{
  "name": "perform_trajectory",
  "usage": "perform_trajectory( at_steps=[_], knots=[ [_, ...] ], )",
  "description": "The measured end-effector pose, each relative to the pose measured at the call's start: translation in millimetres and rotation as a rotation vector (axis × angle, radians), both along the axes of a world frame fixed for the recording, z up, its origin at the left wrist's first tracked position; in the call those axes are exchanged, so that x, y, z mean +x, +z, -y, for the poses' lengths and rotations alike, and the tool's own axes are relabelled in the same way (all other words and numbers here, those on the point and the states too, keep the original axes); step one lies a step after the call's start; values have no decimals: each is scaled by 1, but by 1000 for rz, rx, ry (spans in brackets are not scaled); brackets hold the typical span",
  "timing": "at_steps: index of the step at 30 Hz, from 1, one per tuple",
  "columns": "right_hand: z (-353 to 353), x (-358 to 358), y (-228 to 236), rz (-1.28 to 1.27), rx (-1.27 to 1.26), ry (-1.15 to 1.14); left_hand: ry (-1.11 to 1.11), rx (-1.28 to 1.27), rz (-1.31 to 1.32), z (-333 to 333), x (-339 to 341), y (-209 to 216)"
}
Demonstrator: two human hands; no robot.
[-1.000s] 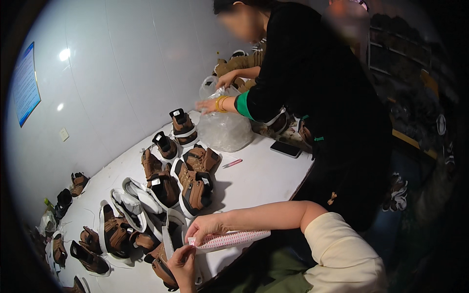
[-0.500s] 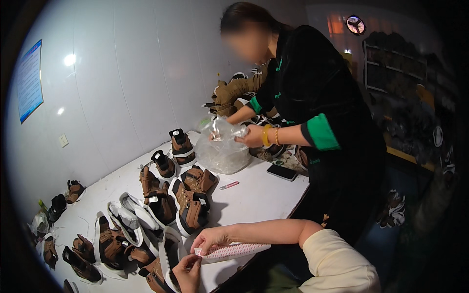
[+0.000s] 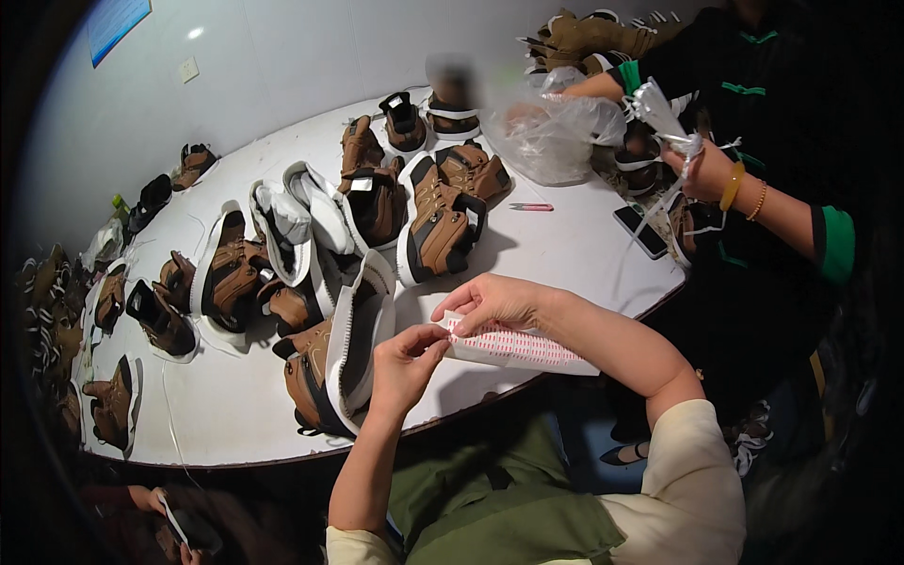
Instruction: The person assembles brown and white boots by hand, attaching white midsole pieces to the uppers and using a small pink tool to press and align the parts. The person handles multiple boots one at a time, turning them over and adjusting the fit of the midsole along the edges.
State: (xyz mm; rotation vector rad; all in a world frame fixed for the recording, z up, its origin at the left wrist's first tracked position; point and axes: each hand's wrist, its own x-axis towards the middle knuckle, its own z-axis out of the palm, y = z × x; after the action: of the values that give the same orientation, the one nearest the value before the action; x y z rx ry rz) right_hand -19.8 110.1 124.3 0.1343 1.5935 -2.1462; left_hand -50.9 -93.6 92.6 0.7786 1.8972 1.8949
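A white sheet of small labels with rows of red print (image 3: pixel 518 348) stretches from my fingers toward the right, over the table's front edge. My right hand (image 3: pixel 494 303) grips its left end from above, thumb against the printed face. At the sheet's left corner, the thumb and finger of my left hand (image 3: pixel 407 363) are pinched together; whether a single label is between them is too small to tell. Just left of my left hand, a brown shoe (image 3: pixel 311 372) lies on the table with a white sole piece (image 3: pixel 363 330) standing against it.
Several brown and black shoes (image 3: pixel 438 221) and grey-white liners (image 3: pixel 282 226) cover the white table (image 3: pixel 240 424). Pink-handled snips (image 3: pixel 532 206) and a phone (image 3: pixel 640 233) lie farther right. Across the table, a co-worker's hand (image 3: pixel 702 174) holds white laces beside a clear plastic bag (image 3: pixel 556 141).
My view has shifted down and left, so the table's front edge now shows. The co-worker has lifted a bundle of white laces out from the bag. My hands remain at the sheet's end.
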Motion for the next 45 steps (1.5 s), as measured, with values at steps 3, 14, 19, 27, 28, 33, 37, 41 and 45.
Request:
perform_trajectory(
  at_steps=[3, 14, 19, 27, 28, 33, 37, 41, 45],
  knots=[
    [-2, -1, 1, 14, -4, 3, -1, 6, 12, -2, -1, -1],
    [-6, -4, 2, -20, 111, 39, 58, -71, -100, -12, 2, -3],
    [-9, -6, -1, -72, 251, 69, 48, -123, -100, -13, 2, -8],
    [-66, -32, -20, -354, 884, 138, 22, 170, 54, 39, 32, -13],
    [-70, -37, -23, -325, 862, 134, 22, 215, 123, 51, 43, -13],
    [-79, -47, -54, -464, 1176, -105, 311, 414, 317, 118, 71, -38],
    [-36, -42, -51, -921, 1764, -449, 566, 626, 487, 163, 72, -74],
    [38, -15, -13, -960, 1364, -267, 655, 680, 584, 188, 70, -100],
    [136, 21, -16, -541, 840, 104, 643, 749, 642, 180, 54, -108]
  ],
)
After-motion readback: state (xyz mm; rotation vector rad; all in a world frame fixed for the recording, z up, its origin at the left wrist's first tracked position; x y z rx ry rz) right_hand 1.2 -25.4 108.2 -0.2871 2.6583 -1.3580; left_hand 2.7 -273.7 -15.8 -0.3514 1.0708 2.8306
